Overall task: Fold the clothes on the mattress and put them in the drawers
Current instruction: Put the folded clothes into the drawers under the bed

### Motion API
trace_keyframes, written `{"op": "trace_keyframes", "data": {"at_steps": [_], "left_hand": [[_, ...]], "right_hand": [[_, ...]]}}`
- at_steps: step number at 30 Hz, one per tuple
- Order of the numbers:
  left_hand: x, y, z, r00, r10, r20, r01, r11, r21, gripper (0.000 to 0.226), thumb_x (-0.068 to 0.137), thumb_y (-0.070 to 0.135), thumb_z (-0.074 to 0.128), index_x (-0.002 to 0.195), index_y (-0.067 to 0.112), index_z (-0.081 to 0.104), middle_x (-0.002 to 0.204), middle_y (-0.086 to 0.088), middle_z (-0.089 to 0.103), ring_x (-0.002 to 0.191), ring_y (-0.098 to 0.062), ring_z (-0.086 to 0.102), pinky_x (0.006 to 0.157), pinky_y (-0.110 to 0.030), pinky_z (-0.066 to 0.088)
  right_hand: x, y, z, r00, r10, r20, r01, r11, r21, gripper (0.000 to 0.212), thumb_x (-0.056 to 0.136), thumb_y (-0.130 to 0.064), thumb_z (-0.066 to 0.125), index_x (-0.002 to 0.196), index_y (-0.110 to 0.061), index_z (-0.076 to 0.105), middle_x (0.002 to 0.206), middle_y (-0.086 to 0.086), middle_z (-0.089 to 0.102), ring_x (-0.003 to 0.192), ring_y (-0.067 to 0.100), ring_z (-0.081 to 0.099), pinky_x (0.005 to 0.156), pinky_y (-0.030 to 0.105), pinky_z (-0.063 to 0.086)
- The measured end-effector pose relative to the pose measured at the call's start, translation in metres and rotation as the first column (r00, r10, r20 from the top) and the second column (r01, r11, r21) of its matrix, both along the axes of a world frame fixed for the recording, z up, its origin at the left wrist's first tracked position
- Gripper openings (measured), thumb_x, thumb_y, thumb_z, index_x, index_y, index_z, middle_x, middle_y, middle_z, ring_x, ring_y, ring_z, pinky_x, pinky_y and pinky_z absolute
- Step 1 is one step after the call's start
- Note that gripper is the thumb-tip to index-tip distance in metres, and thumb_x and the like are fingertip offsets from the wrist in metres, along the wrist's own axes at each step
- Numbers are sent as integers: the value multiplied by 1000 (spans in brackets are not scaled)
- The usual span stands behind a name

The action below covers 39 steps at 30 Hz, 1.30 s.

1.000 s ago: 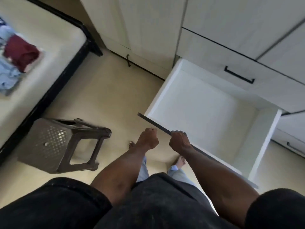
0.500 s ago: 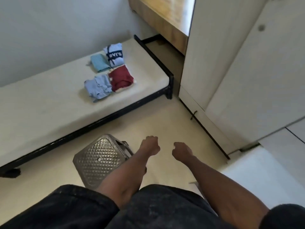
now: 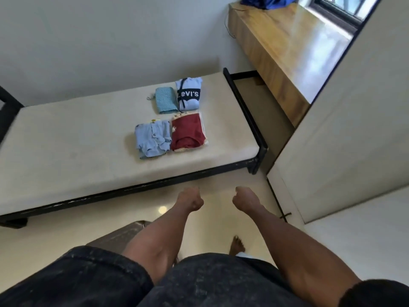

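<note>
Hands: your left hand (image 3: 190, 199) and right hand (image 3: 244, 199) are fisted, holding nothing, free to carry.
Clothes: four folded piles (image 3: 174, 117) grouped on the mattress (image 3: 66, 138), ready for you.

I count four folded clothes on one mattress (image 3: 66, 134): one teal piece (image 3: 166, 100), one pale blue Levi's top (image 3: 188, 94), one light blue shirt (image 3: 152, 139) and one red piece (image 3: 187, 133). They lie in two rows of two. My two hands, left (image 3: 190, 198) and right (image 3: 245, 199), are both curled and hold nothing. One brown stool (image 3: 119, 234) shows partly behind my left arm. One bare foot (image 3: 236, 244) is on the floor.
</note>
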State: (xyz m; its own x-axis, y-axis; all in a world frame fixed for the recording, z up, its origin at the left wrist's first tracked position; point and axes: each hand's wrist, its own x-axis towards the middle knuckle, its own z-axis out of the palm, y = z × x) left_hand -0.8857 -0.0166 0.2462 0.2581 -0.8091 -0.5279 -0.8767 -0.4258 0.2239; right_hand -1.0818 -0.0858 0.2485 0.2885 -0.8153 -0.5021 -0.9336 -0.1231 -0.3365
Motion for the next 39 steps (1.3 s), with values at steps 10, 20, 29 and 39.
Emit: {"op": "trace_keyframes", "data": {"at_steps": [10, 20, 29, 39], "left_hand": [[101, -196, -6, 943, 288, -166, -300, 952, -54, 57, 95, 26, 50, 147, 8, 35, 147, -16, 43, 133, -33, 42, 106, -41, 40], [279, -372, -105, 767, 539, -349, -549, 832, 79, 56, 101, 34, 45, 149, 8, 33, 150, -15, 42, 135, -32, 43, 109, -40, 37], [362, -472, -230, 535, 646, -544, -729, 679, 90, 62, 93, 44, 59, 147, 25, 37, 139, 1, 56, 125, -21, 54, 107, -41, 43], [372, -486, -340, 331, 750, -573, -864, 485, 136, 68, 76, 44, 77, 135, 22, 51, 124, 6, 65, 115, -16, 60, 104, -40, 47]], "right_hand": [[103, -218, 1, 993, 112, -42, -111, 993, 34, 3, 88, -9, 46, 89, -10, 49, 103, 13, 62, 82, 28, 57, 64, 30, 41], [266, -382, -91, 987, -124, -102, 144, 964, 224, 32, 85, -12, 49, 114, -4, 59, 118, 16, 63, 102, 33, 60, 76, 31, 46], [371, -482, -213, 905, -420, 66, 372, 858, 353, 74, 84, -59, 65, 128, -1, 50, 124, 15, 56, 113, 32, 55, 86, 36, 46], [387, -530, -323, 814, -570, 114, 427, 720, 547, 117, 42, -74, 85, 131, -12, 43, 129, 3, 52, 113, 24, 57, 92, 41, 52]]}}
